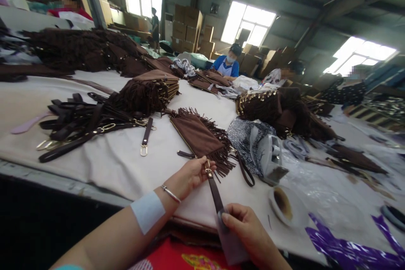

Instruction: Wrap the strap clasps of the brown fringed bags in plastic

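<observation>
By the near edge of the table (180, 185), the left hand (196, 172) pinches the clasp (208, 168) of a dark strap (215, 194), clasp end pointing toward the fringed pouch (200, 135); its long axis runs back to the right hand (245, 221), which grips a translucent sleeve (229, 242) around it.

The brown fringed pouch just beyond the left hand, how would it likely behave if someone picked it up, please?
The pouch would probably feel light for its size, since it lies flat and looks thin. Its body may bend easily, as it appears to be soft material. The fringe would likely dangle and swing, its narrow strands splaying loosely.
</observation>
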